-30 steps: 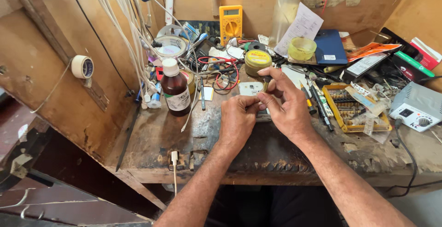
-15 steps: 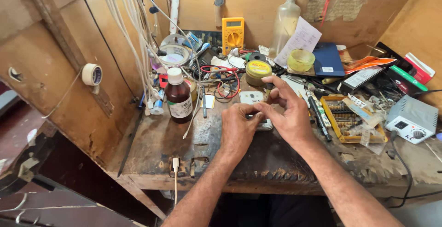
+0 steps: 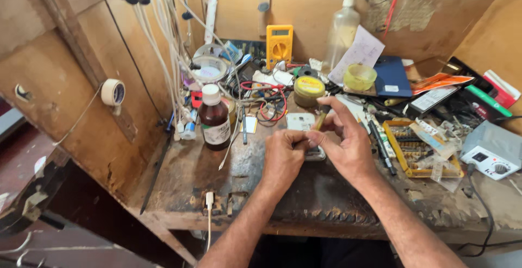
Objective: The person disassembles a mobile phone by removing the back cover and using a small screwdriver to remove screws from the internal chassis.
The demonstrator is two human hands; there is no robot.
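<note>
The right hand (image 3: 348, 145) has been lifted slightly, a thin tool (image 3: 321, 118) being pinched; the left hand (image 3: 283, 156) is being kept closed on the small device (image 3: 312, 153) on the counter (image 3: 217, 186).

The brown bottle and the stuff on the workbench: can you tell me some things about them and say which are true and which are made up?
1. The brown bottle stands upright with a white cap on. True.
2. The yellow meter lies flat at the front edge of the bench. False: it leans against the back wall.
3. Both hands are together over a small pale device. True: the left hand and right hand meet above it.
4. The right hand holds a thin tool. True.
5. The roll of tape sits on the bench beside the bottle. False: it hangs on the left wall.
</note>
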